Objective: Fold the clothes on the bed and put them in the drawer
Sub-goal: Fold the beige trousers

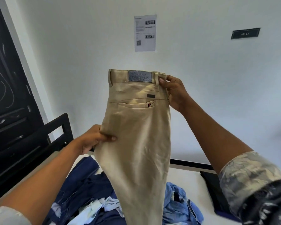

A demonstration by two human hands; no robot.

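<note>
Left hand [96, 138], right hand [173, 91] pinch trousers [136, 127] — patch [140, 76] unreadable.

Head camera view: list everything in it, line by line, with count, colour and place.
trousers: one, beige, held up mid-air at centre
dark blue clothes: a heap, count unclear, on the bed lower left
light blue garment: one, crumpled on the bed, right of the trouser legs
pale cloth: one, whitish, among the heap
black item: one, on the bed's right side, kind unclear
bed: one, white sheet, black frame at left
printed sheet: one, white, on the wall
label: one, black, wall upper right
black panel: one, far left
left hand: pinches the trousers' left edge
right hand: grips their top right corner
</note>
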